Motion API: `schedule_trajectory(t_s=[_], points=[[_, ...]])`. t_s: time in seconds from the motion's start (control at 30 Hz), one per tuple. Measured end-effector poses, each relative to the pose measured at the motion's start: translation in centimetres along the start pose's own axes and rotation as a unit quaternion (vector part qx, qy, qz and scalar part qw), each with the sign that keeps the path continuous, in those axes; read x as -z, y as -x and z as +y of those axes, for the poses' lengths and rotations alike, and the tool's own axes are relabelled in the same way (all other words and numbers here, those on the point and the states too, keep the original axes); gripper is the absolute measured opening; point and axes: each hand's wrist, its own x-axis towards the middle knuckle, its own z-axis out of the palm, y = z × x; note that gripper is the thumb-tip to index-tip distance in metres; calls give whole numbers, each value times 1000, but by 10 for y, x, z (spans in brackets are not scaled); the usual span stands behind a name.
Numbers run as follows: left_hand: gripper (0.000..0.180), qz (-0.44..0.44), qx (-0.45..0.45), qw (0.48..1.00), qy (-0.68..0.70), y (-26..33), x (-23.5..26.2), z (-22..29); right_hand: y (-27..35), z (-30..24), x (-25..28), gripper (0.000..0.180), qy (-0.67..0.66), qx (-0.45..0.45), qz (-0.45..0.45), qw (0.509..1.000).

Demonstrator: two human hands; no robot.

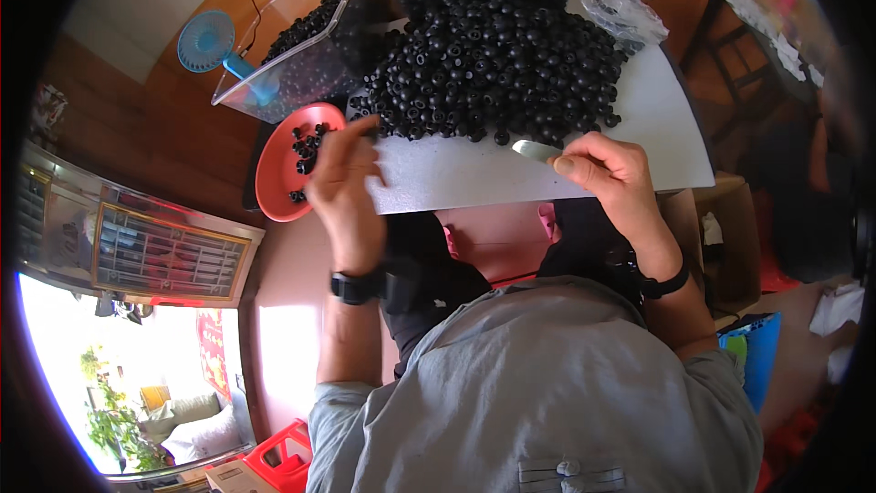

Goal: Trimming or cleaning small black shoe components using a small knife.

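Observation:
My right hand (613, 173) is closed in a pinch on a short, flat, shiny metal blade (534, 151), its tip pointing left along the near edge of a heap of small, round, black bead-like pieces (502, 64). Many of these pieces show a hole. Between the heap and a red-orange bowl (271, 178) is my left hand (345, 173), smeared by motion. Its thumb stands apart from the fingers; a dark spot at the fingertips could be a piece or the background. Several black pieces (306, 164) lie in the bowl, which my left hand partly covers.
The heap rests on a white tabletop (456, 178). Clear plastic bins (301, 96) holding more black pieces stand behind and to the left. A blue fan (207, 41) is at the far left, a crumpled plastic bag (620, 5) at the back right, a cardboard box (730, 237) at the right.

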Motion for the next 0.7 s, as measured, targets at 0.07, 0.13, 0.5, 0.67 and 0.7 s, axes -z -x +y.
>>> schedule_trajectory(t_s=[0.07,0.13,0.5,0.67,0.7], points=[[21,65,-57,987,-134,-23,42,-12,0,0,0,22,-3,7,2,1000],[20,81,-52,975,-200,-38,71,-18,0,-1,-2,22,-4,14,3,1000],[20,-167,-292,892,-301,10,-54,-1,1,1,1,20,-98,-39,24,994],[21,-184,-315,842,-398,10,-91,-20,3,7,1,21,-96,-36,31,994],[16,-173,-321,832,-418,10,-93,-22,4,8,1,21,-102,-33,29,994]])
